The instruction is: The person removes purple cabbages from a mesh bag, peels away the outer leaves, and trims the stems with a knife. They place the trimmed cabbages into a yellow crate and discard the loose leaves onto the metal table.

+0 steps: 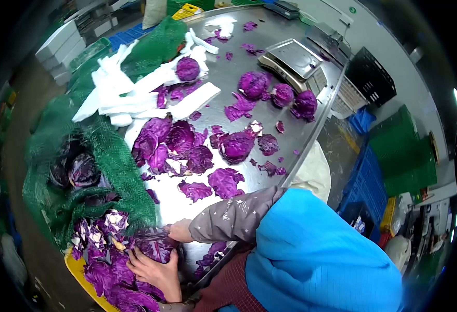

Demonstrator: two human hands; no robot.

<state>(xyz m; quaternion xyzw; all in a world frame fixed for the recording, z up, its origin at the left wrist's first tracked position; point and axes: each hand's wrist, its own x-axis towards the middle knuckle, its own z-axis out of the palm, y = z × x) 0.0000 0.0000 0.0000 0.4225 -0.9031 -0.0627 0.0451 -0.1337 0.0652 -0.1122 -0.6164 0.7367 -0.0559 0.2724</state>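
Observation:
A red cabbage [155, 244] with dark, glossy outer leaves lies at the table's near left edge, beside a yellow crate. My left hand [158, 270] grips it from the near side, fingers curved over its surface and thumb along the right. On its far right side, my right hand [180, 231] has its fingers bent against the leaves; the fingertips are partly hidden. Loose purple leaves [101, 275] fill the yellow crate [85, 283] below my left hand. Just beyond it, a green mesh sack [127, 182] gapes around several dark cabbages [84, 169].
On the metal table [285, 151] lie several cabbages [237, 147], torn leaves [226, 183] and white foam strips [129, 99]. A scale [292, 58] stands toward the far right edge. Blue [366, 182] and green crates [402, 151] are beyond the table's right side.

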